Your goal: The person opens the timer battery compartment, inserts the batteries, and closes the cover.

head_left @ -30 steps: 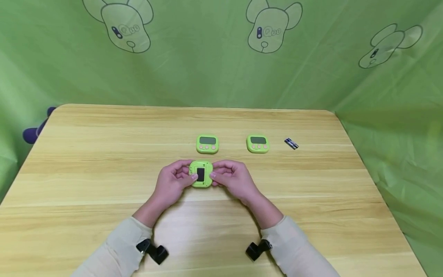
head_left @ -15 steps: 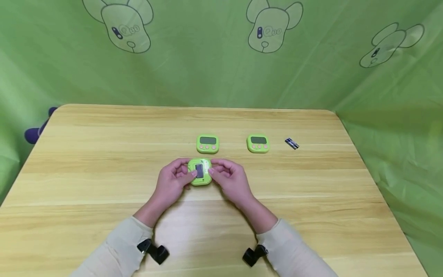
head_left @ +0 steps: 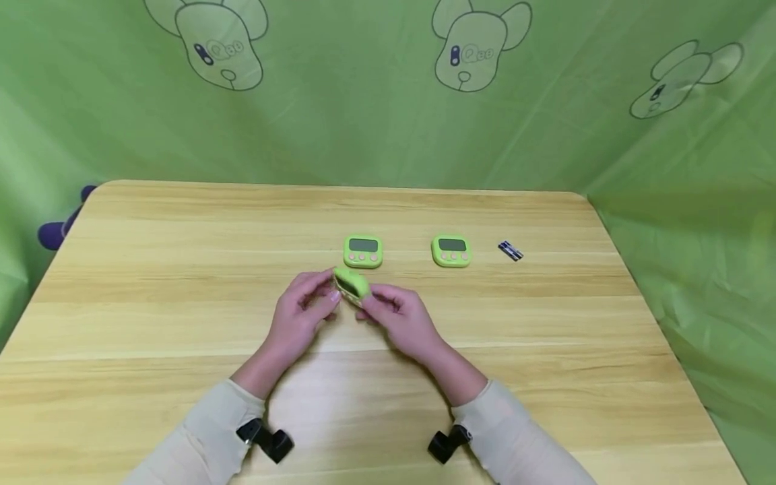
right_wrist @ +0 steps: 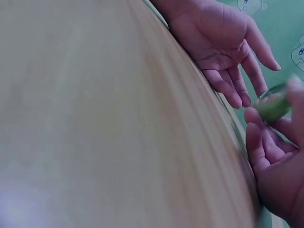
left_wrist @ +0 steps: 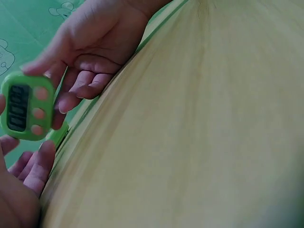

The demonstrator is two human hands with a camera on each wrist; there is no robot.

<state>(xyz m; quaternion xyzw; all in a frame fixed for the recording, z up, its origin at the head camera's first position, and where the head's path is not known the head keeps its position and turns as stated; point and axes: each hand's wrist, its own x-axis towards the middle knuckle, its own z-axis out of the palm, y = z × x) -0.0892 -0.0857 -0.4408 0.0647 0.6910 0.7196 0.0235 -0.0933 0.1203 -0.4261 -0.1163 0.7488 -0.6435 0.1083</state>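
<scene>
A green kitchen timer (head_left: 353,283) is held up off the table in the head view, tilted with its face turned down toward the near side. My right hand (head_left: 405,320) pinches its right end between thumb and fingers. On the other side, my left hand (head_left: 301,311) has loose, spread fingers, the index tip at or close to the timer's upper left edge. In the left wrist view the same timer (left_wrist: 27,107) shows digits on its display and pink buttons. The right wrist view has the timer (right_wrist: 274,105) blurred and partly behind my right fingers.
Two similar timers, one left (head_left: 363,252) and one right (head_left: 451,251), lie face up beyond my hands. A pair of small batteries (head_left: 510,250) lies to their right. The wooden table (head_left: 182,269) is backed by a green printed curtain (head_left: 364,135).
The timer was back side up with both hands holding it; it has since turned over, its face now coming round toward the near side. My left hand's grip has loosened.
</scene>
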